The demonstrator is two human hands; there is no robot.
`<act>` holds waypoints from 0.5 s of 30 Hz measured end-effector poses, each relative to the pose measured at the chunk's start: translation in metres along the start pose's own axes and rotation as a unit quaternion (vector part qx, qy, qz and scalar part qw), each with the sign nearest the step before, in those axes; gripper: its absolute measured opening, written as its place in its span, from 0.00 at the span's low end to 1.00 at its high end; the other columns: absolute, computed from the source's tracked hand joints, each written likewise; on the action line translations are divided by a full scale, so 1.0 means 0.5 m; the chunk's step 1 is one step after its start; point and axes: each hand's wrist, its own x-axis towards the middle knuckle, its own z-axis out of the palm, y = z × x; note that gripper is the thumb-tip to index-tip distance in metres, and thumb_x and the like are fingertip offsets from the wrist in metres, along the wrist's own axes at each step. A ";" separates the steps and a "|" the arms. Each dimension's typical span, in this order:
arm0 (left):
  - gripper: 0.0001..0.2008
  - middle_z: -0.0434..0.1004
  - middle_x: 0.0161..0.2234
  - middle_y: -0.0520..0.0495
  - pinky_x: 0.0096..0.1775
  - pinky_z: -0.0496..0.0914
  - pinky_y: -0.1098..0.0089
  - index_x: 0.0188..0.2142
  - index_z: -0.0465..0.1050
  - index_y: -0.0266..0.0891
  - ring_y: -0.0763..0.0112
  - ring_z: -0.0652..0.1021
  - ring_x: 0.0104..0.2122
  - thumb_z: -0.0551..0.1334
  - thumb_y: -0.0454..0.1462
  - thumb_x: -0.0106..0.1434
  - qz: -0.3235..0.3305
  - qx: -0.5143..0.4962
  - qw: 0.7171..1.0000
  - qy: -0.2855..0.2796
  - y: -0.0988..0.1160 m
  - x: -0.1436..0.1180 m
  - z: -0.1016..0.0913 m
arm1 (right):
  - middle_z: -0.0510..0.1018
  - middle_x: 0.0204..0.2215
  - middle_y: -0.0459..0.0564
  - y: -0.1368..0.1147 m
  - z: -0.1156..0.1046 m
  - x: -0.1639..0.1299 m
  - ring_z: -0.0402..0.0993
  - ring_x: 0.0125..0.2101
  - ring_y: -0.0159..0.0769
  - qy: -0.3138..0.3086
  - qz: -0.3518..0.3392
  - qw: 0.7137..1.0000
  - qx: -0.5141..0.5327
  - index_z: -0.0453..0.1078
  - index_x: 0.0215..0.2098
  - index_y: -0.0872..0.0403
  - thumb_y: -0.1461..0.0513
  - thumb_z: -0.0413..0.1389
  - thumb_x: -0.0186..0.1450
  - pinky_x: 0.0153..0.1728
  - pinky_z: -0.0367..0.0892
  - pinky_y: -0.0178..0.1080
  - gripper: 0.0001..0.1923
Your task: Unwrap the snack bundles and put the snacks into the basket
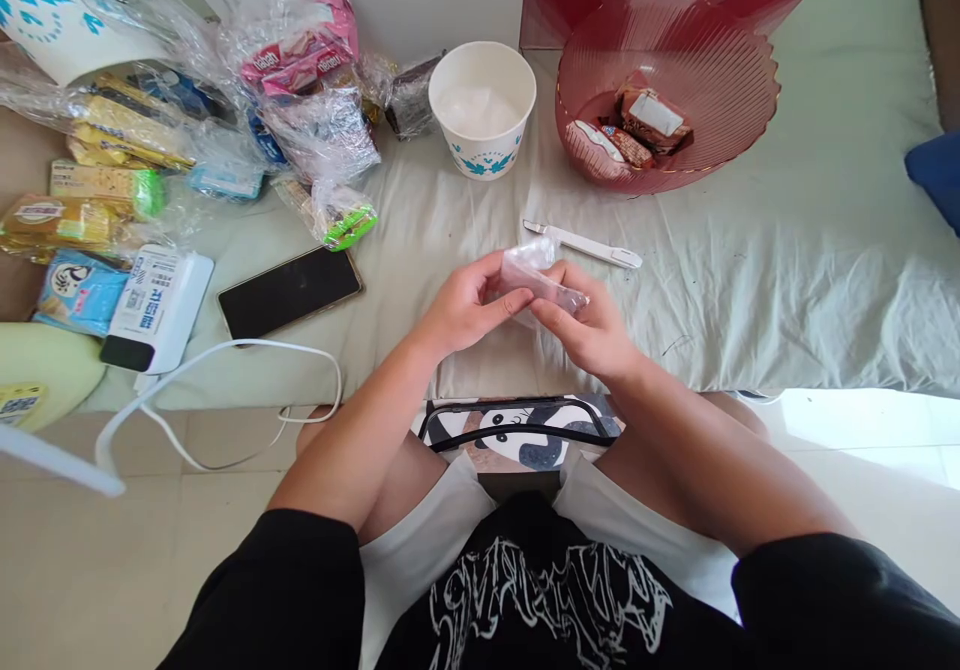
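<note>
At far left on the bed, a heap of bagged snack packets [150, 140] lies beside a white power bank [157, 308] with its cable [225, 390], and a dark phone [289, 292] rests face up just right of it. Behind these stands a white paper bowl [482, 105].

Centre, above the bed sheet [750, 280], the left hand [461, 308] and the right hand [592, 328] meet around a small clear plastic packet [536, 275].

- Left hand: fingers closed, pinching the packet's left end.
- Right hand: fingers closed, gripping the packet's right end from below and behind.
- Packet: held clear of the sheet, long axis running left-high to right-low, between the two hands; neither hand is nearer.

Just behind the hands, a white slim tool [583, 244] lies apart from them on the sheet. At upper right, a red ribbed plastic bowl [720, 80] holds wrapped snacks [645, 122].

Packet contents cannot be made out; the right hand's fingertips are partly hidden by it. The tool's type is unclear.
</note>
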 end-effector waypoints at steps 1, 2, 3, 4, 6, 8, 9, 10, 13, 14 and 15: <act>0.27 0.83 0.36 0.45 0.38 0.73 0.67 0.41 0.80 0.39 0.64 0.81 0.36 0.72 0.58 0.55 -0.009 0.001 1.000 -0.002 0.000 0.000 0.000 | 0.69 0.25 0.43 0.003 0.001 -0.001 0.62 0.25 0.31 0.002 0.013 1.000 0.001 0.61 0.29 0.50 0.41 0.60 0.66 0.29 0.61 0.38 0.24; 0.26 0.83 0.34 0.46 0.36 0.72 0.68 0.39 0.81 0.39 0.66 0.80 0.34 0.72 0.58 0.55 -0.015 -0.001 1.000 0.007 0.000 -0.001 0.000 | 0.66 0.24 0.42 0.007 0.001 0.000 0.60 0.25 0.30 0.020 0.021 1.000 -0.004 0.61 0.30 0.50 0.42 0.60 0.65 0.28 0.60 0.37 0.24; 0.26 0.82 0.33 0.46 0.35 0.72 0.68 0.38 0.81 0.39 0.67 0.79 0.32 0.72 0.58 0.56 -0.017 -0.007 1.000 0.024 0.000 -0.001 -0.001 | 0.65 0.24 0.41 0.011 0.000 0.002 0.59 0.25 0.30 0.051 0.025 0.998 -0.012 0.62 0.31 0.50 0.42 0.62 0.65 0.28 0.59 0.37 0.23; 0.25 0.82 0.33 0.47 0.35 0.71 0.68 0.38 0.82 0.39 0.68 0.78 0.32 0.72 0.58 0.56 -0.017 -0.019 0.999 0.040 0.000 -0.002 -0.002 | 0.65 0.25 0.41 0.014 -0.002 0.004 0.60 0.26 0.29 0.088 0.025 0.996 -0.019 0.63 0.33 0.50 0.44 0.64 0.63 0.28 0.59 0.36 0.22; 0.23 0.82 0.33 0.48 0.37 0.71 0.68 0.38 0.82 0.39 0.68 0.78 0.32 0.71 0.57 0.58 -0.019 -0.053 0.997 0.047 0.000 -0.003 -0.004 | 0.68 0.31 0.42 0.018 -0.006 0.011 0.63 0.29 0.30 0.143 0.022 0.989 -0.021 0.64 0.37 0.49 0.46 0.68 0.58 0.31 0.62 0.36 0.23; 0.21 0.80 0.32 0.48 0.38 0.72 0.67 0.37 0.81 0.39 0.68 0.77 0.33 0.71 0.55 0.59 -0.024 -0.081 0.996 0.020 0.002 -0.002 -0.005 | 0.70 0.34 0.44 0.017 -0.011 0.016 0.65 0.31 0.30 0.126 0.032 0.991 -0.010 0.66 0.40 0.49 0.47 0.70 0.55 0.32 0.64 0.36 0.25; 0.20 0.80 0.32 0.49 0.38 0.71 0.67 0.36 0.81 0.39 0.68 0.77 0.33 0.71 0.54 0.59 -0.024 -0.085 0.996 0.007 0.004 -0.001 -0.006 | 0.71 0.33 0.44 0.016 -0.015 0.016 0.66 0.30 0.31 0.099 0.042 0.994 -0.010 0.67 0.39 0.49 0.46 0.70 0.56 0.31 0.64 0.36 0.24; 0.19 0.79 0.32 0.49 0.38 0.71 0.68 0.35 0.80 0.39 0.69 0.76 0.33 0.71 0.53 0.59 -0.021 -0.082 0.996 -0.002 0.007 0.000 -0.006 | 0.71 0.30 0.43 0.015 -0.019 0.014 0.65 0.29 0.31 0.075 0.051 0.996 -0.016 0.68 0.37 0.50 0.46 0.69 0.57 0.30 0.64 0.36 0.23; 0.15 0.77 0.33 0.50 0.36 0.70 0.70 0.38 0.79 0.40 0.71 0.75 0.33 0.71 0.47 0.58 -0.005 -0.060 0.998 0.012 0.019 0.003 -0.011 | 0.69 0.24 0.42 0.013 -0.032 0.001 0.62 0.26 0.30 0.083 0.046 0.994 -0.061 0.67 0.31 0.52 0.46 0.67 0.58 0.29 0.60 0.36 0.21; 0.14 0.76 0.33 0.50 0.37 0.70 0.71 0.39 0.78 0.40 0.71 0.75 0.34 0.71 0.45 0.58 -0.001 -0.057 0.998 0.025 0.023 0.003 -0.014 | 0.69 0.24 0.41 0.010 -0.036 0.000 0.62 0.25 0.30 0.110 0.035 0.991 -0.075 0.67 0.30 0.51 0.47 0.68 0.58 0.29 0.59 0.36 0.21; 0.13 0.76 0.34 0.50 0.37 0.70 0.71 0.40 0.77 0.40 0.71 0.75 0.35 0.70 0.44 0.58 0.001 -0.057 0.998 0.039 0.028 0.003 -0.017 | 0.68 0.24 0.41 0.004 -0.041 0.003 0.62 0.25 0.30 0.137 0.020 0.986 -0.087 0.66 0.30 0.51 0.47 0.68 0.58 0.28 0.59 0.36 0.21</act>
